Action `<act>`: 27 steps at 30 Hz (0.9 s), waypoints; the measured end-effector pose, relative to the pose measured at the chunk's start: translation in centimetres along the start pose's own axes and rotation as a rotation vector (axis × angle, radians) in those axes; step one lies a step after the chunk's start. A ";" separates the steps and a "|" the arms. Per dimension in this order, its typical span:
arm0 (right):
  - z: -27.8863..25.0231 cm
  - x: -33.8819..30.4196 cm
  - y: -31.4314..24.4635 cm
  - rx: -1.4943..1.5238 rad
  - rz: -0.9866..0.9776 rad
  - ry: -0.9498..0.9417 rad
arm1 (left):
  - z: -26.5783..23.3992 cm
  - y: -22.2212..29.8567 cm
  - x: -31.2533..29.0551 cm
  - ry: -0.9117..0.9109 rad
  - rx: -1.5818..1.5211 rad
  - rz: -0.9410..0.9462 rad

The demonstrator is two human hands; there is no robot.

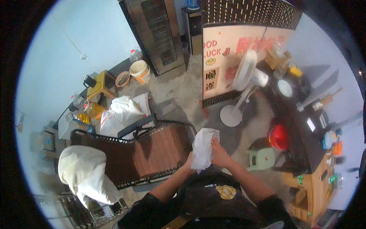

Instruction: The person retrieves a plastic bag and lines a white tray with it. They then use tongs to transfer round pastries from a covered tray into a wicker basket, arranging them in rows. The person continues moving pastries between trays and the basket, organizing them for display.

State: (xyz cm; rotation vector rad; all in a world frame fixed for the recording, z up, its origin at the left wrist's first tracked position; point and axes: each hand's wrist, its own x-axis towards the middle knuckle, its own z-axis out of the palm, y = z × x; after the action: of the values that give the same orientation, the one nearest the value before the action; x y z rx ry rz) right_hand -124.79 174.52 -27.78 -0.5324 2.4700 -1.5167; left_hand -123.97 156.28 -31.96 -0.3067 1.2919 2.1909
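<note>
A person in a dark apron holds a thin white crumpled bag or sheet [203, 149] in front of the waist, above the floor between the brown-slatted folding recliner [152, 150] and the pedestal fan [231, 115]; whether it is plastic or paper I cannot tell. The left hand [188, 162] is at its lower left edge, fingers mostly hidden behind the white material, so how tightly they close cannot be told. The right hand [219, 153] grips its right side, fingers bent around the edge. A cream cloth [85, 164] is draped over something near the recliner's left end, and white sacks [124, 110] are heaped just beyond the recliner. Farther off, along the wall, are a yellow stool [100, 84], a reddish basin [122, 78] with something inside it, a white-and-orange bucket [140, 72] and a tall metal cabinet [158, 34] with a dark glass door. A printed partition [218, 63] stands behind the fan. On the right, a green stool [261, 159] and a red tub [279, 137] sit on the floor beside a dark-topped counter [299, 137], which carries a white plate-like disc [284, 88] and assorted small items.
</note>
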 end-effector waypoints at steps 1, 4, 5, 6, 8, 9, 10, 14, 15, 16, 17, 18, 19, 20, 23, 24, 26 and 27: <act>-0.6 2.7 1.0 0.028 -0.018 0.014 | -0.2 0.7 2.3 -0.021 0.024 0.083; -1.9 10.4 4.0 0.149 -0.054 0.125 | -1.2 3.3 9.1 0.022 -0.302 -0.017; -2.3 13.5 4.7 0.213 0.030 0.184 | -1.7 4.9 10.9 -0.042 -0.427 0.019; -2.4 17.0 5.3 0.279 0.108 0.239 | -2.5 6.5 12.4 -0.040 -0.537 0.006; -2.2 21.1 5.8 0.411 0.218 0.272 | -3.7 8.7 13.3 -0.020 -0.657 0.017; -2.7 24.4 6.1 0.468 0.215 0.281 | -4.6 10.7 14.7 -0.035 -0.642 0.057; -3.0 27.6 6.1 0.527 0.222 0.294 | -5.5 12.5 15.9 -0.050 -0.624 0.092; -1.6 37.9 3.9 1.042 0.401 0.436 | -7.3 18.3 19.2 0.153 -0.366 0.224; -0.8 40.4 3.1 1.055 0.387 0.412 | -7.8 19.9 20.1 0.216 -0.286 0.259; -0.4 42.5 2.5 1.031 0.397 0.357 | -8.7 21.7 21.4 0.219 -0.281 0.374; -0.1 44.5 2.1 1.005 0.411 0.303 | -9.7 23.6 22.9 0.268 -0.297 0.416; 0.3 46.4 1.9 1.002 0.454 0.241 | -10.8 25.1 24.3 0.316 -0.313 0.457; 0.9 48.6 1.9 0.936 0.438 0.194 | -11.8 26.7 25.9 0.366 -0.331 0.495; 1.4 51.1 1.9 0.867 0.419 0.149 | -12.9 28.3 27.7 0.313 -0.372 0.670; 2.6 58.9 3.1 0.677 0.266 0.068 | -16.7 32.8 33.4 0.474 -0.454 0.671; 2.7 61.8 3.5 0.529 0.134 0.057 | -18.1 34.4 35.3 0.488 -0.460 0.669; 2.2 66.3 3.7 0.428 0.074 0.123 | -19.8 37.6 38.9 0.493 -0.390 0.681; 1.2 67.7 3.9 0.475 -0.082 0.138 | -20.3 38.9 40.6 0.465 -0.388 0.703</act>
State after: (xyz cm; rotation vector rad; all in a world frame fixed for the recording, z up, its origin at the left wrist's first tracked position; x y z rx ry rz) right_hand -187.25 148.09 -30.30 -0.4550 2.0810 -2.1470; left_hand -181.20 139.03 -32.81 -0.6134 1.3313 3.1198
